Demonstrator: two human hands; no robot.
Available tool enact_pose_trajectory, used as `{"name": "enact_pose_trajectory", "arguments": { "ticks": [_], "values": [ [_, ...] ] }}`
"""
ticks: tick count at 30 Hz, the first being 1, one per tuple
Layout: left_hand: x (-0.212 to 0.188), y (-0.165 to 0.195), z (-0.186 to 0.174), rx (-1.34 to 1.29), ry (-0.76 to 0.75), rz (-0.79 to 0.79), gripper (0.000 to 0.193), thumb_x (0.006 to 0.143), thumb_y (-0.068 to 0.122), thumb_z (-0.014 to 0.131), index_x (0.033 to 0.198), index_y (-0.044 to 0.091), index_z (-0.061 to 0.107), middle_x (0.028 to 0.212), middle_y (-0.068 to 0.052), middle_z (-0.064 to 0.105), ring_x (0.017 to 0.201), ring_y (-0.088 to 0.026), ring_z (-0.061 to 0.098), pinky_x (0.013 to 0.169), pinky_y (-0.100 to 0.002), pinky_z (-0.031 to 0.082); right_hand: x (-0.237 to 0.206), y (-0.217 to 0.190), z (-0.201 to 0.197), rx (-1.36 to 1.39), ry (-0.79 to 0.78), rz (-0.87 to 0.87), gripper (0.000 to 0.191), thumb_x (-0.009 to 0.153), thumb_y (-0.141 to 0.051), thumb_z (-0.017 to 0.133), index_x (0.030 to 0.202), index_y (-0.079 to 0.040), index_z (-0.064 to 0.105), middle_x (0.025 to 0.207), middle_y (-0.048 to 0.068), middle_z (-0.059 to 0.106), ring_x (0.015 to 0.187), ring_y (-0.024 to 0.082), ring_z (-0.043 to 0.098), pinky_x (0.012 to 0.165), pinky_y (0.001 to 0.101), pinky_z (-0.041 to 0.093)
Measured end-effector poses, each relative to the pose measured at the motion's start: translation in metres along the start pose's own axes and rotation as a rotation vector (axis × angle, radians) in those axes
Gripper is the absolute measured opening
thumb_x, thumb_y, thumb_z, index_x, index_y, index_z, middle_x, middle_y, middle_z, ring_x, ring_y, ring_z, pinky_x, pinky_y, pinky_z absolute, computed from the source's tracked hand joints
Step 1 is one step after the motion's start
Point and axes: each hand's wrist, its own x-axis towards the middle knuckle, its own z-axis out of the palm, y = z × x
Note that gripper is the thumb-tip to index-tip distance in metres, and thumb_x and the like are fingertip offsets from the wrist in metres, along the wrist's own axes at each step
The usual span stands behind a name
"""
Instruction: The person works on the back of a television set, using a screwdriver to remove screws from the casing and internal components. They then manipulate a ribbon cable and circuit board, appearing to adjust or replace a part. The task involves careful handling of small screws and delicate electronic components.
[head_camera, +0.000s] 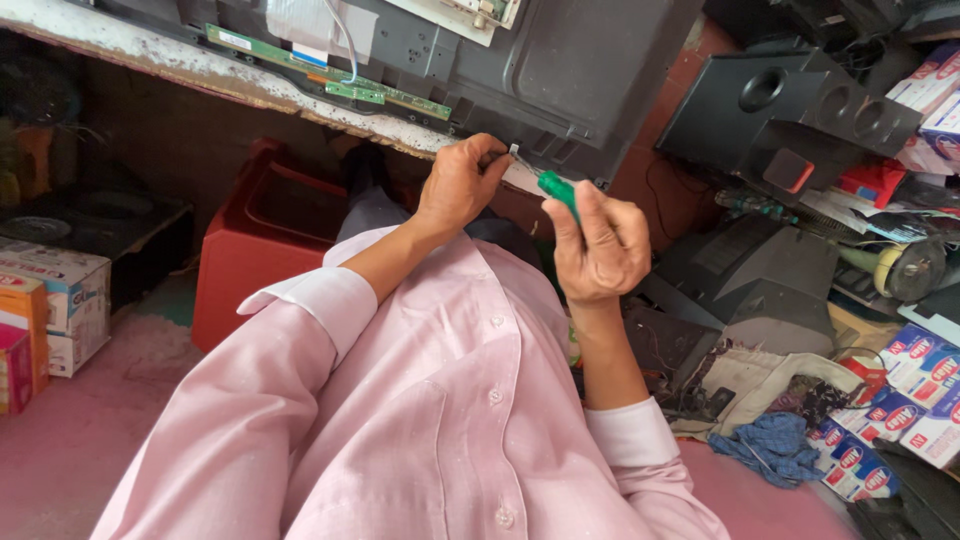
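Note:
My right hand (598, 245) is closed around a green-handled screwdriver (556, 188), whose thin metal shaft points up and left toward the bench edge. My left hand (458, 185) is pinched at the shaft's tip, fingers closed on it or on something small there, right below the grey metal back panel (580, 70) of an opened flat device lying on the bench. A long green circuit strip (330, 75) runs along that panel's lower edge, with a white flat cable above it. Both pink shirt sleeves fill the foreground.
A red plastic stool (250, 250) stands under the bench at left. Cardboard boxes (55, 300) are stacked far left. At right sit a black speaker cabinet (790, 110), dark electronic housings, several small blue-and-white boxes (900, 400) and a blue cloth (775, 445).

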Motion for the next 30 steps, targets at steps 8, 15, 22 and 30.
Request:
{"name": "enact_pose_trajectory", "arguments": {
  "ticks": [8,15,22,30],
  "values": [
    [0.000,-0.002,-0.002,-0.005,-0.030,0.001,0.014,0.092,0.014,0.073,0.099,0.002,0.072,0.083,-0.015,0.076,0.073,-0.028,0.076,0.065,-0.035,0.057,-0.006,-0.005,-0.003,0.064,0.007,0.020,0.041,0.096,0.002,0.082,0.133,-0.005,0.066,0.121,0.019,0.071,0.105,0.031,0.075,0.087,0.0339,0.065],
    [0.000,0.000,-0.004,0.011,-0.049,-0.026,0.016,0.092,0.016,0.074,0.100,0.002,0.072,0.083,-0.016,0.075,0.074,-0.031,0.075,0.065,-0.037,0.056,0.017,-0.017,0.003,0.008,0.028,-0.116,0.034,0.087,0.002,0.076,0.111,0.004,0.052,0.114,0.026,0.059,0.089,0.036,0.068,0.079,0.0385,0.060],
    [0.000,-0.001,-0.003,0.039,-0.030,0.028,0.016,0.093,0.016,0.074,0.101,0.003,0.072,0.087,-0.018,0.075,0.079,-0.034,0.074,0.068,-0.039,0.057,0.019,-0.017,0.006,-0.061,0.126,-0.093,0.034,0.091,0.001,0.084,0.102,-0.005,0.052,0.109,0.014,0.059,0.084,0.029,0.064,0.075,0.0350,0.054],
    [-0.001,0.000,-0.004,0.035,-0.032,0.052,0.016,0.093,0.017,0.073,0.102,0.003,0.071,0.088,-0.018,0.075,0.081,-0.034,0.075,0.069,-0.039,0.057,0.024,-0.014,0.003,-0.044,0.160,-0.029,0.037,0.080,-0.002,0.091,0.091,-0.002,0.055,0.096,0.013,0.060,0.075,0.027,0.059,0.070,0.0317,0.051]
  ]
}}
